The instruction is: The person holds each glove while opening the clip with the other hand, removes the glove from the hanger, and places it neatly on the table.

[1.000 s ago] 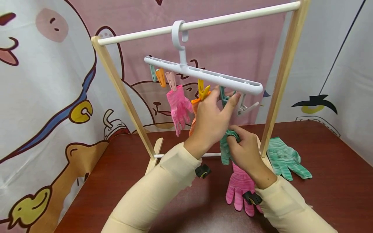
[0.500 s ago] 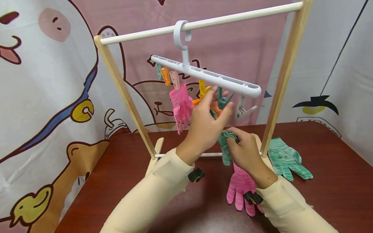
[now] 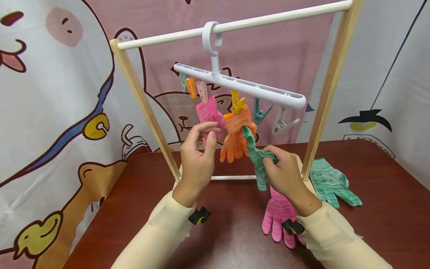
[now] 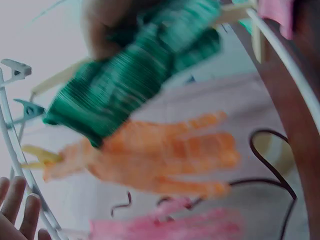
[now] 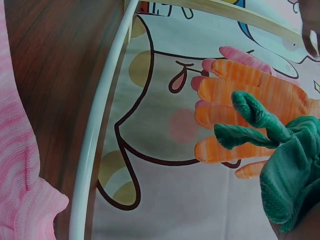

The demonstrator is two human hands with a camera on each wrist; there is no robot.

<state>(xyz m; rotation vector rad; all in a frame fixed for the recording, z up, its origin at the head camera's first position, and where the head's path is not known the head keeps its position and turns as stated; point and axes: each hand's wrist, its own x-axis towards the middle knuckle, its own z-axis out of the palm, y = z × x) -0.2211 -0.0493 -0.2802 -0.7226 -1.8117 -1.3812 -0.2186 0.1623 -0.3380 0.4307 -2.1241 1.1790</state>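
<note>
My right hand [image 3: 283, 172] pinches a green knit glove [image 3: 258, 164] near its middle, and the glove's cuff sticks up in front of the orange glove [image 3: 235, 129]. My left hand [image 3: 198, 160] is raised to the left of the orange glove with relaxed fingers, holding nothing. A yellow clothespin [image 3: 238, 105] holds the orange glove on the white hanger [image 3: 248, 87]. Further left a pink glove [image 3: 209, 112] hangs from a pale pink clothespin [image 3: 202, 92]. To the right, a teal clothespin [image 3: 259, 114] and a white clothespin [image 3: 283, 125] hang with nothing in them.
The hanger hooks over the white rail [image 3: 275, 18] of a wooden stand [image 3: 330, 89]. On the brown table [image 3: 231, 231] lie another pink glove [image 3: 277, 215], partly under my right forearm, and a second green glove [image 3: 332, 183] beyond the stand's right post.
My left hand has left the teal clothespin and moved down and left, uncovering the orange glove. The right hand stays nearly in place, still gripping the green glove.
</note>
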